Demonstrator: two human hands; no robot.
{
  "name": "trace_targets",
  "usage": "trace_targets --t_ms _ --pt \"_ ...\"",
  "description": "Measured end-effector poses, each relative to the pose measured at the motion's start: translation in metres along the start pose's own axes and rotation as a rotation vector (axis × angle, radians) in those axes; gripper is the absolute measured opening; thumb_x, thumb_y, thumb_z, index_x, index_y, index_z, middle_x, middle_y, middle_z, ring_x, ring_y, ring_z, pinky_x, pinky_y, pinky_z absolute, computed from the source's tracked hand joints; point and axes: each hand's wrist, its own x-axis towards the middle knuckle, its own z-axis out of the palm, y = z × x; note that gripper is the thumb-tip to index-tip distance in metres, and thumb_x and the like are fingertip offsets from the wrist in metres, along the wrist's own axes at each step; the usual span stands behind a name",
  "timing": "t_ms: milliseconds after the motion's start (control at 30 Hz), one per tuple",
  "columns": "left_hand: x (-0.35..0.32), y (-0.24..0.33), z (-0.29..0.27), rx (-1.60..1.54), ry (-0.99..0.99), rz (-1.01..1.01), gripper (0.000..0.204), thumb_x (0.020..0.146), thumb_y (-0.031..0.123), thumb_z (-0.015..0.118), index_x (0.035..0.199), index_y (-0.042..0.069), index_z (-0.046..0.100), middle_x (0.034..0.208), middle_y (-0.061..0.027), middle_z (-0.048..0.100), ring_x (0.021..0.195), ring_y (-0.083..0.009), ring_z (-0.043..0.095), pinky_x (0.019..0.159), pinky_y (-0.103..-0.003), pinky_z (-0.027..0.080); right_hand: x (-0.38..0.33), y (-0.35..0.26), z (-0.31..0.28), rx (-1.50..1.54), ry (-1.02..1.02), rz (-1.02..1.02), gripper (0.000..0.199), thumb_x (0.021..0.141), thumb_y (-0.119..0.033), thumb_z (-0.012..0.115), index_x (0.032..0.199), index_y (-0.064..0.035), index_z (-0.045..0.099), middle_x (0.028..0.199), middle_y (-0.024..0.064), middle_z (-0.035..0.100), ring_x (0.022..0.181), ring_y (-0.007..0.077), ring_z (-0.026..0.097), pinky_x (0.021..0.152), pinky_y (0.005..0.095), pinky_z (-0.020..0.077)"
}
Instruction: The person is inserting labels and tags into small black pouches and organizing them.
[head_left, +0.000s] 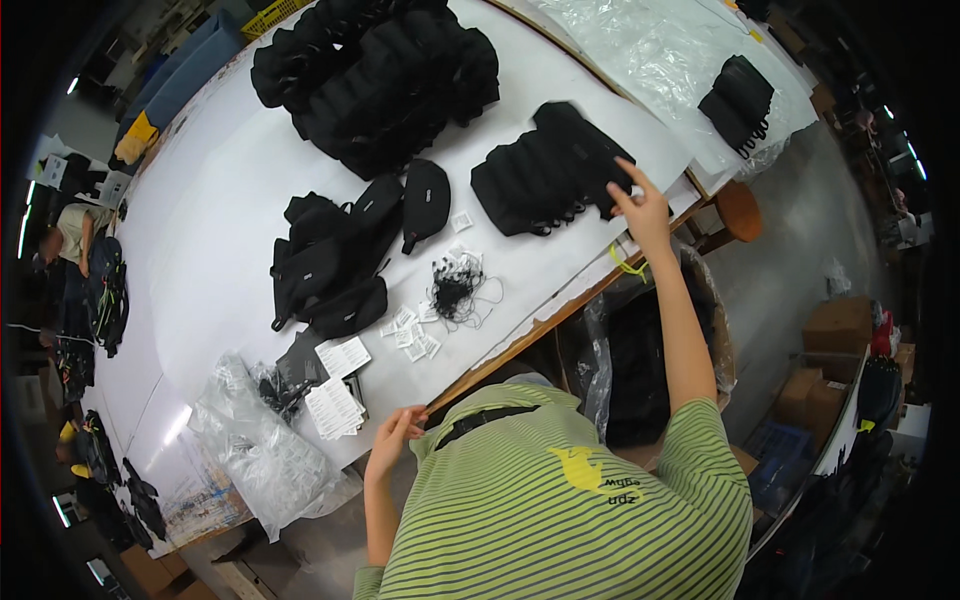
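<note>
Black fabric pouches are laid in an overlapping row [545, 178] on the white tabletop [540, 275], close to its wooden edge, and the right-hand end of this row is met by the right hand [643, 207]. Its thumb and fingers are held spread, with the tips at the end pouch; whether any cloth is gripped cannot be told. The left hand [396, 436] is held beside the table's edge, fingers loosely bent and partly open, and nothing is seen in its grasp. Left of the row, a single pouch [427, 203] is set against a loose heap of pouches [325, 262], and behind these a larger black pile [390, 85] is stacked. Between the heap and the edge, white tags [407, 330] are scattered near a tangle of black cords [456, 292]. Nearer the left hand, printed white sheets [334, 408] are placed beside crumpled clear plastic [265, 455]. Another black stack [738, 100] is rested on plastic sheeting [640, 50] at the far right.
</note>
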Motion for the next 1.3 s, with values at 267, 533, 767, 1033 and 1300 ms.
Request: trace_targets --t_ms 267,533,767,1033,1300 --pt "0.003 0.001 0.049 0.027 0.103 -0.072 0.032 0.095 0.028 0.049 0.109 0.002 0.062 0.093 0.0009 0.06 0.071 -0.0058 0.044 0.068 -0.021 0.04 0.102 0.12 0.023 -0.718 0.36 -0.278 0.041 0.079 -0.015 0.064 0.119 -0.019 0.057 0.084 0.0144 0.061 0.075 0.0259 0.063 0.069 0.0345 0.0502" --pt "0.066 0.037 0.089 0.219 -0.165 -0.178 0.029 0.093 0.024 0.054 0.112 0.003 0.059 0.099 -0.0015 0.061 0.085 -0.0077 0.051 0.073 -0.021 0.04 0.088 0.175 0.007 -0.622 0.109 0.011 0.07 0.072 -0.022 0.07 0.136 -0.0215 0.041 0.095 0.0169 0.059 0.084 0.0301 0.061 0.079 0.0385 0.0501" --pt "0.172 0.064 0.213 0.33 -0.785 -0.22 0.026 0.094 0.021 0.051 0.11 0.003 0.059 0.097 -0.0013 0.06 0.082 -0.0074 0.051 0.077 -0.022 0.043 -0.094 0.168 0.004 0.033 0.708 0.173 0.032 0.076 -0.003 0.061 0.106 -0.012 0.063 0.091 0.0092 0.058 0.079 0.0228 0.058 0.074 0.0297 0.047" --pt "0.322 -0.041 0.412 0.347 -0.716 -0.521 0.056 0.086 0.037 0.06 0.131 0.012 0.04 0.129 -0.0109 0.043 0.109 -0.0245 0.048 0.092 -0.04 0.042 -0.378 0.352 -0.082 0.491 1.551 1.082 0.053 0.074 -0.029 0.076 0.115 -0.0017 0.056 0.112 0.0158 0.056 0.105 0.0219 0.052 0.09 0.0286 0.0408" --pt "0.429 -0.072 0.556 0.199 -0.282 -0.956 0.129 0.053 0.072 0.071 0.146 0.014 0.004 0.149 -0.0213 0.002 0.137 -0.0402 0.003 0.102 -0.068 0.008 -0.314 0.436 -0.245 -0.346 1.095 0.913 0.088 0.067 -0.068 0.063 0.134 -0.015 0.044 0.137 0.0195 0.038 0.127 0.0352 0.035 0.102 0.0475 0.0283"
